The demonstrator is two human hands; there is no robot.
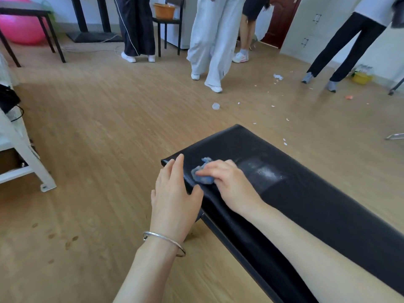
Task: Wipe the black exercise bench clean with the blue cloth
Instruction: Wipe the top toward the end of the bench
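Note:
The black padded exercise bench (310, 193) runs from the middle of the view to the lower right. A small crumpled blue cloth (202, 172) lies on the bench near its far left corner. My right hand (227, 182) grips the cloth, pressing it onto the padding. My left hand (175, 189) rests with straight fingers on the bench's left edge, thumb on top. A whitish dusty patch (264, 173) shows on the bench just right of my right hand.
Several people stand on the wooden floor beyond the bench (215, 51). Paper scraps (278, 76) litter the floor. A white frame (26, 158) stands at left, a pink ball (21, 27) and a dark table at the back left.

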